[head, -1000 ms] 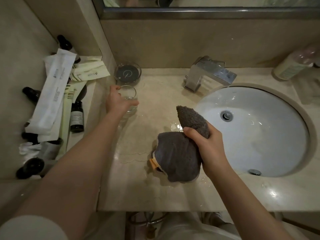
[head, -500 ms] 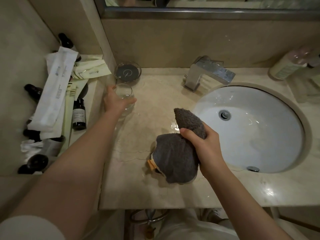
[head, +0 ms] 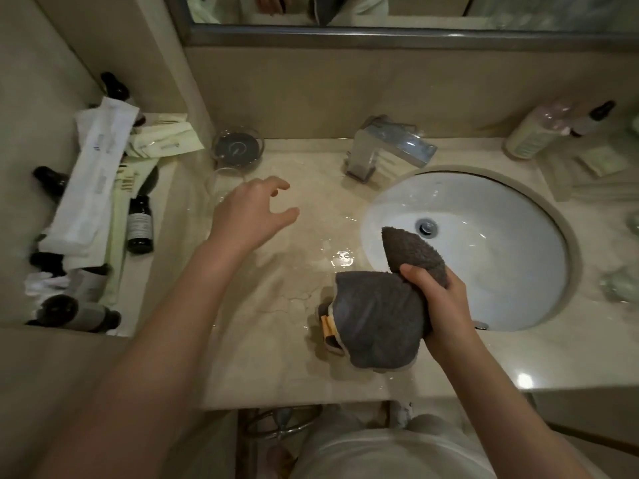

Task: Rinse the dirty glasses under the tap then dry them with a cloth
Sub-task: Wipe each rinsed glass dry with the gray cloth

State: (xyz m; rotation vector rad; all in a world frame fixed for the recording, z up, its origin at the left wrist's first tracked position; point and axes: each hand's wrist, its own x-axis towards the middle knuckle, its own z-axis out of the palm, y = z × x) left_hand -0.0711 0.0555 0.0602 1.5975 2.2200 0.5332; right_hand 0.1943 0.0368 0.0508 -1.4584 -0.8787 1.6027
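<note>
A clear glass (head: 221, 183) stands on the marble counter (head: 276, 357) at the back left, partly hidden behind my left hand. My left hand (head: 254, 210) hovers just right of it with loosely curved fingers and holds nothing. A second glass (head: 237, 146) with a dark disc under it stands behind, by the wall. My right hand (head: 437, 299) grips a bunched grey cloth (head: 377, 319) above the counter at the sink's left rim. The chrome tap (head: 387, 146) is at the back; no water runs.
The white oval sink (head: 501, 257) fills the right side. A lower shelf on the left holds dark bottles (head: 140, 224) and white packets (head: 95, 181). A lotion bottle (head: 539, 133) and a tray stand at the back right. Water puddles (head: 340, 259) lie on the counter.
My left hand has let go of the glass, leaving it standing at the back left, and has moved right and toward me. My right hand still holds the cloth.
</note>
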